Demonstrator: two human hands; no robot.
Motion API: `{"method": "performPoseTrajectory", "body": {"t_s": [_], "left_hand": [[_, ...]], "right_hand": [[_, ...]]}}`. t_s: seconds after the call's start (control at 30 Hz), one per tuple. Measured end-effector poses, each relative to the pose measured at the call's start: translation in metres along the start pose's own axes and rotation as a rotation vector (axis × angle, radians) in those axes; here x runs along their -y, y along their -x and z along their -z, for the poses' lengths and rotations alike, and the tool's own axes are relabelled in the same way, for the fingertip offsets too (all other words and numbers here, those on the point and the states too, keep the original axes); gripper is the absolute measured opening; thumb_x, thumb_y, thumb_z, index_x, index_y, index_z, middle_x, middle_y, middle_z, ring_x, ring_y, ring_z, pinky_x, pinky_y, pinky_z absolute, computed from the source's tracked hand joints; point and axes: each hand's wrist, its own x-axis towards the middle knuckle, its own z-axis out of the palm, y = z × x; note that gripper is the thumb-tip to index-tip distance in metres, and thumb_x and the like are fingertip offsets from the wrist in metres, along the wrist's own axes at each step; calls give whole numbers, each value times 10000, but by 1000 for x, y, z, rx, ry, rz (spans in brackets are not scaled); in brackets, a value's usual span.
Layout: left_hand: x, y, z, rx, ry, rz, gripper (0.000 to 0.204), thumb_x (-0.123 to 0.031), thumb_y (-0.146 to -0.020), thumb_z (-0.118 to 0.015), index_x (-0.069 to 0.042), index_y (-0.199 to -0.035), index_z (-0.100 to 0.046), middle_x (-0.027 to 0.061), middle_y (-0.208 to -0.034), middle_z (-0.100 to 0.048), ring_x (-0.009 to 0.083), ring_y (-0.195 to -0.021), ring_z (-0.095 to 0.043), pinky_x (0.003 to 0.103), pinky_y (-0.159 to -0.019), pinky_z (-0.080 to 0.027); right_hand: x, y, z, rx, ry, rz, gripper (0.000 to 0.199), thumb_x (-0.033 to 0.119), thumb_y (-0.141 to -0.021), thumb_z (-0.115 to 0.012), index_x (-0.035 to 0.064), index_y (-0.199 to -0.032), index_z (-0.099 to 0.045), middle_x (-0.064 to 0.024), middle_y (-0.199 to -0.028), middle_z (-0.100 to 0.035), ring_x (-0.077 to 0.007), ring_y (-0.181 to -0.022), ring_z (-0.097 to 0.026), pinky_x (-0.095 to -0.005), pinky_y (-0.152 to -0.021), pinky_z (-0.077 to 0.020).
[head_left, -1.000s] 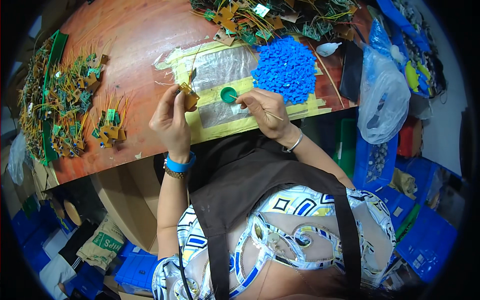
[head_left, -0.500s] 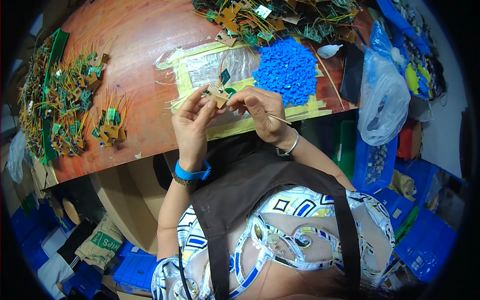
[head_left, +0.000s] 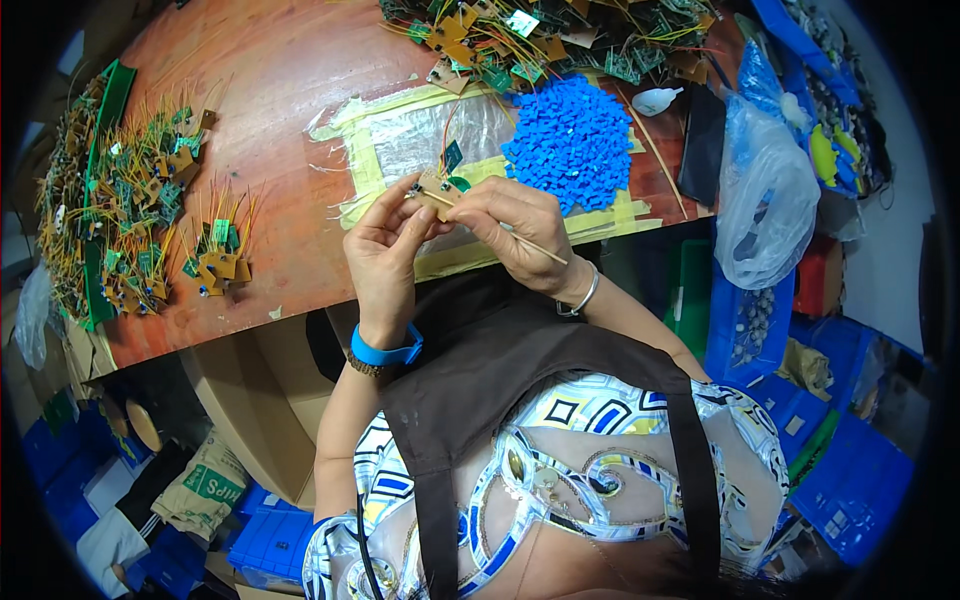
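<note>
Between the thumb and fingers of my left hand [head_left: 388,245] is a small tan circuit board [head_left: 436,188] with dark parts along its edge. A small dark green board [head_left: 453,156] stands out beyond it, near a thin wire. My right hand [head_left: 522,228] pinches a thin wooden stick [head_left: 540,247]. The stick's tip lies over the face of the tan board, and its other end sticks out past my palm. Whether the tip presses on the board I cannot tell. Both hands are close together above the table's near edge.
A heap of small blue plastic pieces [head_left: 568,145] lies right of my hands on a taped plastic sheet [head_left: 405,140]. Wired boards are piled at the back [head_left: 560,40] and in clusters at left [head_left: 150,220]. A clear plastic bag [head_left: 765,200] hangs at the right.
My right hand has tilted and shifted slightly left. The stick's tip now reaches across the tan board, and its rear end has swung lower. My left hand has barely moved.
</note>
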Motion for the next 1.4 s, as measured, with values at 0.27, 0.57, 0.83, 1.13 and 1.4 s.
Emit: {"method": "performPoseTrajectory", "body": {"t_s": [0.27, 0.57, 0.83, 1.13, 1.4], "left_hand": [[0, 0, 7, -72, -15, -32, 371, -1, -926, -618, 64, -1281, -532, 109, -953, -680, 174, -832, -689, 277, -779, -573], [-1, 0, 2, -68, -37, -37, 375, -5, -919, -631, 61, -1276, -535, 94, -939, -670, 175, -825, -690, 283, -776, -574], [1, -2, -1, -64, -36, -24, 374, -5, -917, -635, 61, -1272, -539, 84, -925, -665, 172, -820, -686, 281, -770, -572], [0, -1, 3, -72, -89, -18, 378, 3, -912, -628, 36, -1281, -550, 54, -935, -624, 143, -842, -660, 305, -806, -591], [3, 0, -1, -46, -87, -17, 375, 3, -921, -622, 49, -1285, -546, 76, -942, -657, 153, -833, -674, 278, -784, -578]], "right_hand": [[-4, 2, 42, -231, 13, -305, 199, 168, -970, -573, 10, -1048, -665, -86, -905, -695, -156, -784, -646, -269, -658, -475], [-30, 6, 33, -33, 681, 42, 294, 10, -700, -752, 39, -975, -652, -74, -794, -627, -269, -788, -596, -383, -690, -449], [-38, 1, 30, -44, 687, 9, 306, 3, -707, -743, 37, -996, -649, -81, -820, -639, -264, -798, -600, -376, -713, -449], [-37, 0, 38, 14, 622, 16, 308, 10, -712, -741, 43, -1004, -651, -77, -858, -661, -260, -826, -607, -374, -739, -453], [-31, -3, 33, -52, 571, 20, 297, 14, -712, -753, 52, -994, -669, -69, -832, -655, -250, -784, -601, -360, -713, -441]]}}
